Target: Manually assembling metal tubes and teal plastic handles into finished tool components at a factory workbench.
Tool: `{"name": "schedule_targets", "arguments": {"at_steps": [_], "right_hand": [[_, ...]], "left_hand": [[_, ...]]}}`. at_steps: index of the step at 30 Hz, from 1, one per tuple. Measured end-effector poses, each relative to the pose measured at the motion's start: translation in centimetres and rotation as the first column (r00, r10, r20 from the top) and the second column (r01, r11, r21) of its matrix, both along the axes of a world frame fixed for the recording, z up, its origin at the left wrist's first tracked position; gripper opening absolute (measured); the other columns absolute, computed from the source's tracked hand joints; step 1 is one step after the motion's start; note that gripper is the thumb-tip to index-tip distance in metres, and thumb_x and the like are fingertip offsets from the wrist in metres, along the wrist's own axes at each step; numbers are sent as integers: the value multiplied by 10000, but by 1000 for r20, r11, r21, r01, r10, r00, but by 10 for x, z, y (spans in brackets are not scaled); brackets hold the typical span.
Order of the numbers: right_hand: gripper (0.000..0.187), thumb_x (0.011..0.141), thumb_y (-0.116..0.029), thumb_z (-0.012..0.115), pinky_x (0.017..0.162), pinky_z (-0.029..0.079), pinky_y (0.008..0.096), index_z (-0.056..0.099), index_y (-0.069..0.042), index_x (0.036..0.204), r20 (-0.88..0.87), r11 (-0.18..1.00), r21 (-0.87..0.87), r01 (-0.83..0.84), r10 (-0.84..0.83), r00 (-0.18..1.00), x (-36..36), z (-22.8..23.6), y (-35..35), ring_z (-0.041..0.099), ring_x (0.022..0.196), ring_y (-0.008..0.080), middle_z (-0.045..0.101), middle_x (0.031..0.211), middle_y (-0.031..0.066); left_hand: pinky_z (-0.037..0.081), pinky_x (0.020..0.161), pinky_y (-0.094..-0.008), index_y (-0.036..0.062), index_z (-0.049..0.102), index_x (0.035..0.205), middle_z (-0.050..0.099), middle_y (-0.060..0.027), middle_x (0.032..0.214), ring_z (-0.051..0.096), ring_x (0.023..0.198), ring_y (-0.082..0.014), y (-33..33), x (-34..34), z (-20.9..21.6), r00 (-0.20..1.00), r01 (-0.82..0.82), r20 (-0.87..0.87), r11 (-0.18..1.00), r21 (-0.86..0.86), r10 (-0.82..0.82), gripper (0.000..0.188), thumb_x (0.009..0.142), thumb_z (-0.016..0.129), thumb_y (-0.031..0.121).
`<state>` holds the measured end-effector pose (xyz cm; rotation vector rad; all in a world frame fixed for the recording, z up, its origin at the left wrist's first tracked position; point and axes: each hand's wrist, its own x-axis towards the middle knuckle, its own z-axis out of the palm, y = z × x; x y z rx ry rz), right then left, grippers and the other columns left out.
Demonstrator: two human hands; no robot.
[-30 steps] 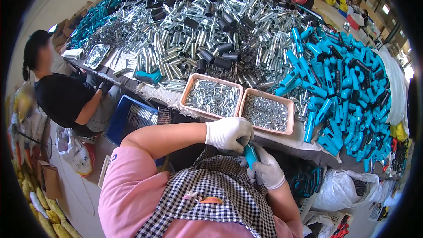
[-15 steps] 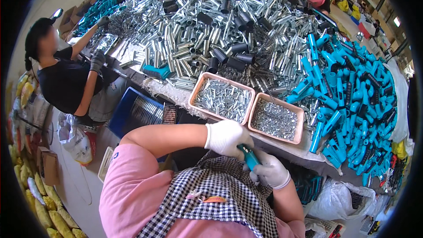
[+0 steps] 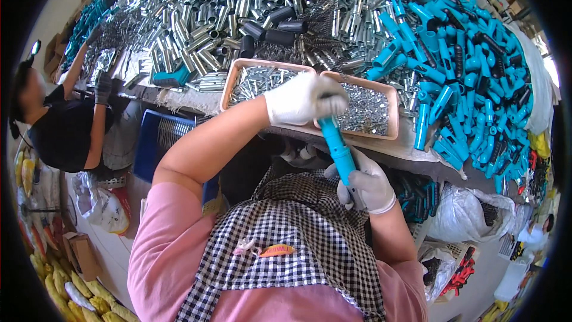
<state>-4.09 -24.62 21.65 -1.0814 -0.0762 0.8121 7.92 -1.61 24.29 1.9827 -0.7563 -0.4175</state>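
A teal tubular tool handle (image 3: 338, 150) is gripped by my right hand (image 3: 370, 182), which wears a white glove with a grey palm. It tilts, its upper end pointing toward the trays. At that upper end my left hand (image 3: 307, 98), also gloved, has its fingers curled together; whatever they pinch is hidden. The left wrist passes over the pink tray of metal pins (image 3: 256, 83). Just beyond the handle stands a second pink tray of small metal bits (image 3: 369, 107).
Behind the trays lies a heap of metal tubes and springs (image 3: 220, 18). Teal handles (image 3: 471, 71) are piled at the right. A co-worker in black (image 3: 62, 128) sits at the left by a blue crate (image 3: 156, 143). White sacks (image 3: 471, 214) stand lower right.
The view has shifted. The teal handle now shows much more of its length, turned with its upper end toward the trays. My left hand has moved up to that end.
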Motion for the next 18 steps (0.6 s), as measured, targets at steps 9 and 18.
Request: {"name": "schedule_targets", "arguments": {"at_steps": [9,18], "right_hand": [[609,910,-236,542,350,432,290,328,-39,1445,-263,881,140,453,-408,875,-39,-30,-38,585,481,212,646,1084,231],[542,932,-247,520,411,476,289,374,-80,1426,-340,875,185,448,-370,864,-41,-33,-35,607,533,190,640,1098,187]], "left_hand": [[558,755,-430,96,760,905,720,-134,952,703,888,-317,-75,29,-50,805,85,220,474,876,-551,195,738,663,114],[522,763,-437,81,698,848,663,-131,810,661,808,-332,-43,27,-52,880,45,402,888,458,-252,226,814,681,304]]}}
